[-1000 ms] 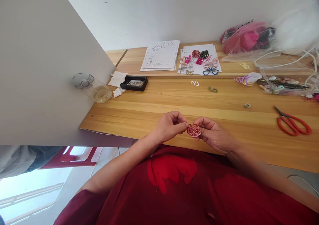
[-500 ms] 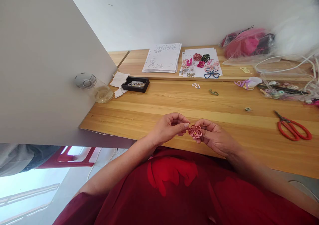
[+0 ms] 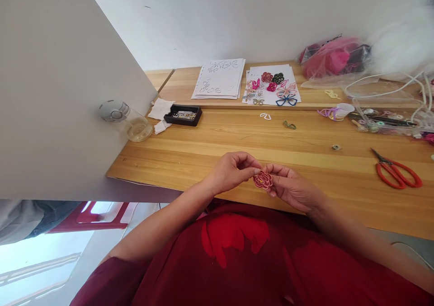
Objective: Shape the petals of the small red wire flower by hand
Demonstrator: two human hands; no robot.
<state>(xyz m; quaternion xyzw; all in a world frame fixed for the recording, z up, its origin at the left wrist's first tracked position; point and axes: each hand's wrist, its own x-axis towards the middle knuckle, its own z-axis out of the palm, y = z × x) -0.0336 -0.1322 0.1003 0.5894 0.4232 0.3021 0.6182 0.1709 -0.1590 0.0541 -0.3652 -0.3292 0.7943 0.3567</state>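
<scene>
Between my two hands, over the front of the wooden table (image 3: 210, 148), is a dusty-pink layered craft flower (image 3: 263, 180) with a small yellowish centre. My right hand (image 3: 291, 186) pinches its right side between thumb and fingers. At the flower's upper left edge, my left hand (image 3: 237, 172) is closed, its thumb and fingertips pressed on a petal. The fingertips behind the flower are partly hidden. Beyond the hands lie a small white loop piece (image 3: 266, 116) and an olive-green loop piece (image 3: 289, 124).
Red-handled scissors (image 3: 395, 169) and a small spool (image 3: 335, 147) lie on the right. A black bead tray (image 3: 183, 123) and a glass bottle (image 3: 139, 129) stand left. Behind are drawn paper sheets (image 3: 219, 80), several craft flowers and butterflies (image 3: 271, 87), and a plastic bag (image 3: 335, 62).
The flower has turned slightly so its face shows more toward me. My left fingertips have shifted a little right, onto its top edge. The view has moved slightly.
</scene>
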